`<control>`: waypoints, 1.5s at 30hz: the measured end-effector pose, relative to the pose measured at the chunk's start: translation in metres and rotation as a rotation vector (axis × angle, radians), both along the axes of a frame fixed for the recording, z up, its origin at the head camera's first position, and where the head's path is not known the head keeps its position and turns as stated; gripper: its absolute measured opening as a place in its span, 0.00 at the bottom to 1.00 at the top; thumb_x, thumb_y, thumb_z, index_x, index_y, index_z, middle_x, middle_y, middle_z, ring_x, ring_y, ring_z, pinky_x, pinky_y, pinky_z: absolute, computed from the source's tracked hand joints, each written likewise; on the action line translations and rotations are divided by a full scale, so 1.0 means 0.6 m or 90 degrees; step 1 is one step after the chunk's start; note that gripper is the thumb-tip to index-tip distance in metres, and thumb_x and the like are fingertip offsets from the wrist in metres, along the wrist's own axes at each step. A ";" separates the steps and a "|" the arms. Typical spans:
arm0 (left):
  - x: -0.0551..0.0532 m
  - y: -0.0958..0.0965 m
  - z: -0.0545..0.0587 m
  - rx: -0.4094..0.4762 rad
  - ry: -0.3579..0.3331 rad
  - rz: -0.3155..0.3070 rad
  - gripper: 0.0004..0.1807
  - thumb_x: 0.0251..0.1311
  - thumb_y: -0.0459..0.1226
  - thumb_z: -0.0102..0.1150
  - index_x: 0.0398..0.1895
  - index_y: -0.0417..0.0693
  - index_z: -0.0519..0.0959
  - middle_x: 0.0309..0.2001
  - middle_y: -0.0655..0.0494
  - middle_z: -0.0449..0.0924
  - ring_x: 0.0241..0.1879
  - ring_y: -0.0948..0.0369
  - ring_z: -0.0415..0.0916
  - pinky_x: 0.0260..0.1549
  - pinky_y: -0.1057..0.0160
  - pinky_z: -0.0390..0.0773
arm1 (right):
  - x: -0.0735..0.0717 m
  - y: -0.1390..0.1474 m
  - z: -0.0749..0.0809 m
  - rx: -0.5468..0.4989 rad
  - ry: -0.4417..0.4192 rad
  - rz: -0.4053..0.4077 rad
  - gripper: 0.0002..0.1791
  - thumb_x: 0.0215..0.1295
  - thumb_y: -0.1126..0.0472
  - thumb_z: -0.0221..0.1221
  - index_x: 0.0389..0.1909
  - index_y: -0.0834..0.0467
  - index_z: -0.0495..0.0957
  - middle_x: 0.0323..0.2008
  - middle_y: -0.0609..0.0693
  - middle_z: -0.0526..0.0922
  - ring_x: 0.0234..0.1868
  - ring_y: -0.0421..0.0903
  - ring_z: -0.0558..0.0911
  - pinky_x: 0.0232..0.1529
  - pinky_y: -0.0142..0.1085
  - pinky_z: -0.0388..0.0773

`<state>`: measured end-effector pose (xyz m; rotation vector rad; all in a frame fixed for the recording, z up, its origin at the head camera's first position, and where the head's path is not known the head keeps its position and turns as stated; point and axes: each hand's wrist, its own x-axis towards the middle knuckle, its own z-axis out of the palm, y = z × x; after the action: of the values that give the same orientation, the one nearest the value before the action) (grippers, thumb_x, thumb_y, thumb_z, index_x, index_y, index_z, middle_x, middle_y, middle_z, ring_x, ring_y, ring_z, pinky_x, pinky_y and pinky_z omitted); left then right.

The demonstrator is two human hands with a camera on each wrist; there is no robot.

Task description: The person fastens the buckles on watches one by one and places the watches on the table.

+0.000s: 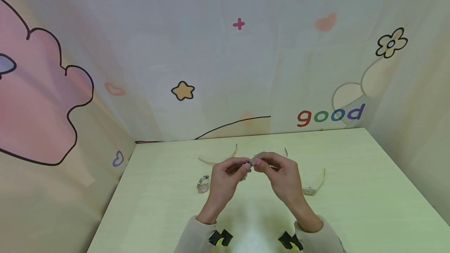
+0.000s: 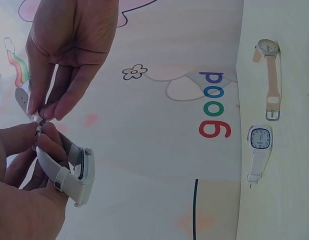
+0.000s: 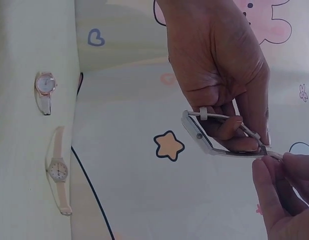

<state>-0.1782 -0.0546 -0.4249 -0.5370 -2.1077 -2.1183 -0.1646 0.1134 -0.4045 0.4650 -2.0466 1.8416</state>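
Observation:
Between both hands is a wristwatch with a white strap and a squarish case (image 2: 87,171). My left hand (image 1: 223,180) grips it near the buckle, with the strap (image 3: 244,153) bent into a loop around the fingers. The case sits at the far side of the loop, seen edge-on in the wrist views. My right hand (image 1: 283,177) pinches the strap end at the buckle, its fingertips right against those of the left hand. A grey-white strap tail (image 2: 22,99) sticks out past the right fingers. In the head view the hands hide most of the watch.
On the table (image 1: 158,206) lie other watches: a white-strapped one with a rose-gold rim (image 3: 46,84), a beige-strapped one (image 3: 58,171), a pinkish-strapped one (image 2: 272,75) and a square white one (image 2: 259,137). A printed cloth (image 1: 218,50) hangs behind and at the sides.

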 end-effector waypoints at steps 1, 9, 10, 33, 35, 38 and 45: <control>0.000 0.000 0.000 0.000 0.003 0.000 0.09 0.64 0.36 0.63 0.44 0.43 0.85 0.38 0.41 0.84 0.30 0.65 0.77 0.32 0.68 0.80 | 0.000 0.000 -0.001 0.000 0.001 -0.002 0.04 0.63 0.67 0.63 0.37 0.60 0.84 0.37 0.57 0.86 0.38 0.40 0.87 0.41 0.34 0.85; -0.002 0.001 -0.001 0.001 0.020 0.005 0.10 0.62 0.34 0.64 0.43 0.38 0.85 0.37 0.37 0.83 0.29 0.68 0.76 0.31 0.72 0.79 | 0.000 0.000 -0.006 0.013 0.009 -0.031 0.05 0.59 0.66 0.67 0.36 0.59 0.87 0.35 0.56 0.88 0.36 0.38 0.87 0.40 0.32 0.85; -0.002 0.001 -0.002 0.000 0.022 0.006 0.10 0.62 0.34 0.64 0.43 0.38 0.85 0.36 0.36 0.83 0.28 0.68 0.76 0.31 0.72 0.79 | 0.000 0.000 -0.006 0.014 0.013 -0.033 0.05 0.59 0.66 0.67 0.36 0.59 0.87 0.35 0.57 0.89 0.36 0.37 0.87 0.40 0.31 0.84; -0.004 0.001 -0.004 -0.005 0.014 0.032 0.08 0.60 0.34 0.66 0.39 0.38 0.87 0.33 0.36 0.82 0.26 0.68 0.77 0.29 0.72 0.79 | 0.000 0.000 -0.015 0.032 0.017 -0.023 0.06 0.58 0.68 0.67 0.37 0.62 0.87 0.37 0.59 0.89 0.35 0.33 0.87 0.39 0.28 0.84; -0.005 0.000 -0.005 0.008 0.007 0.025 0.08 0.60 0.33 0.66 0.39 0.37 0.86 0.33 0.37 0.83 0.26 0.68 0.77 0.28 0.72 0.78 | 0.000 0.002 -0.015 0.031 0.009 -0.006 0.07 0.59 0.67 0.67 0.38 0.62 0.87 0.37 0.59 0.89 0.36 0.33 0.87 0.40 0.29 0.84; -0.006 -0.001 -0.004 0.035 -0.014 0.007 0.09 0.60 0.33 0.66 0.39 0.35 0.85 0.33 0.45 0.85 0.28 0.67 0.79 0.30 0.71 0.80 | -0.001 0.006 -0.016 0.044 0.009 0.020 0.07 0.62 0.66 0.66 0.40 0.61 0.86 0.39 0.57 0.88 0.41 0.33 0.85 0.44 0.29 0.83; -0.004 -0.008 -0.001 0.094 -0.101 -0.056 0.14 0.62 0.36 0.65 0.42 0.32 0.82 0.34 0.61 0.85 0.31 0.66 0.79 0.35 0.69 0.81 | -0.007 0.014 -0.025 0.103 0.054 0.058 0.10 0.62 0.68 0.64 0.44 0.59 0.86 0.44 0.54 0.86 0.48 0.35 0.82 0.49 0.30 0.81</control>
<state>-0.1807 -0.0592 -0.4256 -0.4675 -2.0164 -2.4154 -0.1688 0.1217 -0.4197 0.6791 -2.1588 1.6815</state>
